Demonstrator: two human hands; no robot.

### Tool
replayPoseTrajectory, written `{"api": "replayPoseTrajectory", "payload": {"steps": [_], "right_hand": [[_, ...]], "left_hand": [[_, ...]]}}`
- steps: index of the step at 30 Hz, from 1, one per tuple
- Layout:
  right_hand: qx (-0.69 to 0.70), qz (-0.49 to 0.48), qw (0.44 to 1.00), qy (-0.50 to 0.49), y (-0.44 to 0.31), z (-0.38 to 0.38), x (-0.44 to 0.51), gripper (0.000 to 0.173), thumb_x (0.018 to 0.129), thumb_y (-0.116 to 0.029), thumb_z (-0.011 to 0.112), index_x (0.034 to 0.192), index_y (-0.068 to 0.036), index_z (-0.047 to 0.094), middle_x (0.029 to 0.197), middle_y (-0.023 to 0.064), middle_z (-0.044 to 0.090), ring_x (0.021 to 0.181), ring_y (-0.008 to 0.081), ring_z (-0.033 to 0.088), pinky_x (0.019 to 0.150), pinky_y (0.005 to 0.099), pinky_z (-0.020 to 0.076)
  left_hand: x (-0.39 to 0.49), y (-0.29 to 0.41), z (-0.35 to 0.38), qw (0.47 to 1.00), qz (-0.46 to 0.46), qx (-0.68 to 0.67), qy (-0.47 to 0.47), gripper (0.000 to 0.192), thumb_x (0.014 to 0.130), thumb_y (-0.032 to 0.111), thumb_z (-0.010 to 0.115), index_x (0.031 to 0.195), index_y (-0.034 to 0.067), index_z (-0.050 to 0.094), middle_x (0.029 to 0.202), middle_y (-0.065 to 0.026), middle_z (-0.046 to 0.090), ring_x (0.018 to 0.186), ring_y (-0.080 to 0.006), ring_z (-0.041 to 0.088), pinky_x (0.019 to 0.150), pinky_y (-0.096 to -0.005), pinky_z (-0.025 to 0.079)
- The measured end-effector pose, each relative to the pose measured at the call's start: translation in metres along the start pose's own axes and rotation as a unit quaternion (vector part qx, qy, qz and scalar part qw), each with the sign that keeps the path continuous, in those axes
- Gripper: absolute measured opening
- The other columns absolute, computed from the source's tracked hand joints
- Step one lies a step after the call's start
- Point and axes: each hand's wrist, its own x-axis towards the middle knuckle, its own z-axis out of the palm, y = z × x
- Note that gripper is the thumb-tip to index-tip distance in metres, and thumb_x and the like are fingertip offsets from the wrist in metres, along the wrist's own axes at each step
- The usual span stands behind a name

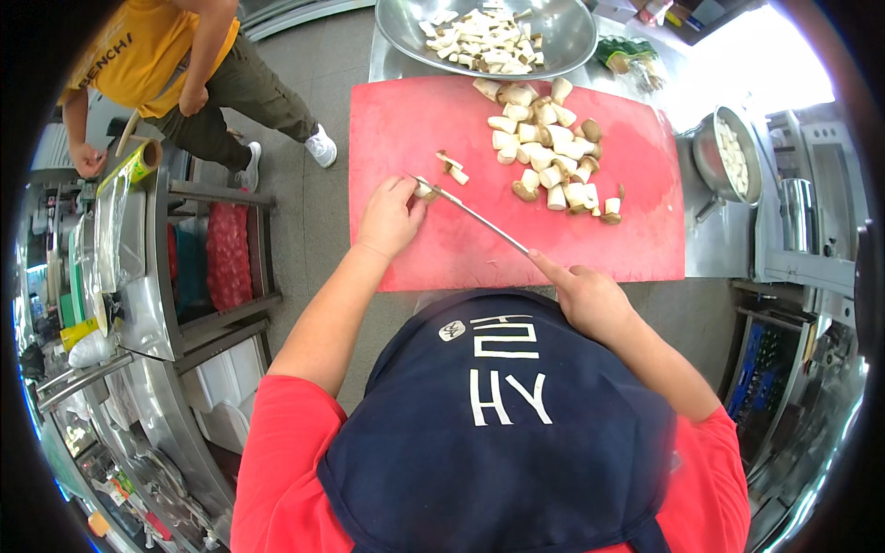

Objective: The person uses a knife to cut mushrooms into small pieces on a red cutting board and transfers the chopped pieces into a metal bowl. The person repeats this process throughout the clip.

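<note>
My left hand [393, 214] grips a piece of king oyster mushroom [424, 191] near the left edge of a red cutting board [408, 124]. The handle of a long kitchen knife [477, 216] is in my right hand [588, 294], with the index finger stretched along it. Its blade runs up and left to the held mushroom, the tip just beside my left fingers. A few cut slices [453, 168] lie above the blade. To the right spreads a pile of mushroom chunks [546, 142], some with brown caps.
Beyond the board stands a large steel bowl [397, 34] of cut mushrooms. A steel pan [712, 159] with white pieces sits at right, near a bag of green vegetables [629, 55]. At upper left a person in a yellow shirt [148, 55] stands by a steel rack [221, 190].
</note>
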Motion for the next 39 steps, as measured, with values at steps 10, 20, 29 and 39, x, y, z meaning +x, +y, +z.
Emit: {"api": "replayPoseTrajectory", "payload": {"steps": [10, 20, 29, 39], "right_hand": [[0.054, -0.010, 0.998, 0.024, -0.008, 0.022, 0.038, 0.069, 0.099, -0.011, 0.054, 0.162, -0.031, 0.038, 0.090, 0.0235, 0.067, 0.081, 0.0425, 0.068, 0.076, 0.0542, 0.0546], [0.071, -0.018, 0.997, 0.016, -0.003, 0.038, 0.055, 0.070, 0.098, -0.012, 0.055, 0.162, -0.034, 0.038, 0.085, 0.0225, 0.066, 0.079, 0.0408, 0.068, 0.075, 0.0528, 0.0557], [0.037, 0.008, 0.989, 0.140, 0.004, 0.016, 0.016, 0.062, 0.097, -0.012, 0.060, 0.154, -0.035, 0.051, 0.087, 0.0168, 0.062, 0.076, 0.0378, 0.066, 0.071, 0.0504, 0.0552], [0.165, 0.039, 0.947, 0.272, 0.008, -0.016, 0.025, 0.062, 0.093, -0.009, 0.066, 0.153, -0.023, 0.055, 0.103, 0.0232, 0.072, 0.093, 0.0401, 0.070, 0.083, 0.0465, 0.0560]], "left_hand": [[-0.003, -0.005, 0.003, 1.000, -0.010, 0.014, 0.012, 0.019, 0.084, 0.011, 0.076, 0.098, 0.002, 0.067, 0.095, -0.0171, 0.066, 0.092, -0.0375, 0.065, 0.082, -0.0472, 0.054], [-0.002, -0.010, 0.005, 0.999, 0.027, 0.018, 0.034, 0.009, 0.086, 0.008, 0.071, 0.088, 0.002, 0.066, 0.091, -0.0171, 0.067, 0.090, -0.0370, 0.065, 0.082, -0.0483, 0.054], [0.000, -0.011, -0.003, 0.998, 0.039, 0.055, -0.010, 0.039, 0.084, 0.004, 0.069, 0.124, 0.005, 0.066, 0.126, -0.0189, 0.064, 0.111, -0.0390, 0.064, 0.096, -0.0472, 0.053], [0.073, 0.004, 0.003, 0.933, 0.243, 0.182, -0.193, 0.045, 0.090, 0.008, 0.066, 0.134, 0.019, 0.064, 0.140, -0.0142, 0.055, 0.126, -0.0381, 0.057, 0.101, -0.0526, 0.051]]}}
